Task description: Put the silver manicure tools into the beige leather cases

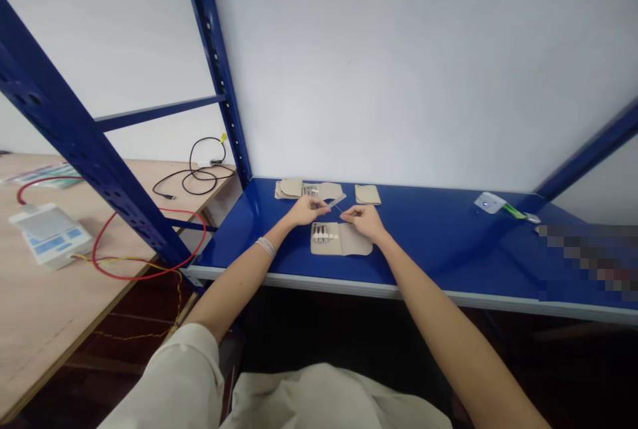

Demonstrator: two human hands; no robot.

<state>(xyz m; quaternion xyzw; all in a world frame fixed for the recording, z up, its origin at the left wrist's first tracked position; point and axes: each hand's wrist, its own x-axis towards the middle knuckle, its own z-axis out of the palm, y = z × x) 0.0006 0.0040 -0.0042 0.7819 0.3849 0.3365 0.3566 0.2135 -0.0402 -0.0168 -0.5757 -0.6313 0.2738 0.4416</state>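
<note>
My left hand [305, 210] is closed on a flat, pale translucent strip [337, 200], perhaps a small plastic sleeve, which points up to the right. Just to its right, my right hand [366, 220] pinches a thin, dark, slender tool [341, 210] whose kind is too small to make out. Below both hands an open beige case [355, 240] lies flat, with several small metal tools [321, 233] under white bands in its left half. Behind my left hand lies another open beige case [331, 190] holding metal tools.
Folded beige cases lie at the back left [291, 187] and back centre [367, 194] of the blue shelf [428, 230]. A white device [489, 202] with a green part sits at right. Blue uprights [219, 50] separate the shelf from a wooden table [30, 309] with cables and a white box [52, 236].
</note>
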